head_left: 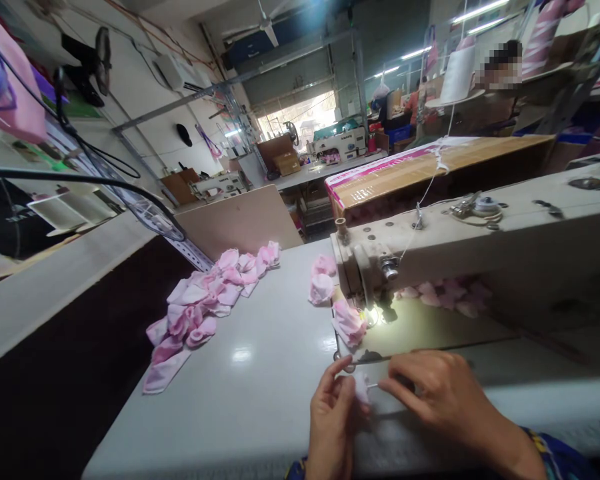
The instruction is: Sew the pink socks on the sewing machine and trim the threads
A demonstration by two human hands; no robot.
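We'd keep the fabric pc (363, 389) pinched firm in the left hand (333, 410) and work the thin white strip (373, 385) w/ the right hand (440, 390) slow + straight, so the cloth prob. doesn't bunch or slip; a grip close to the strip's base likely gives better ctrl.

Re position: pc sits at our left fingertips, btwn thumb & the others, poking out toward the right hand; index is raised. Right thumb + index look pressed together on the strip's far end, so only the strip bridges the gap; cord or tool, we can't tell. Both hands are over the desk (260, 373), on the near side of the sewing machine (460, 233). Pink pile (200, 303) lies well apart, to the left.
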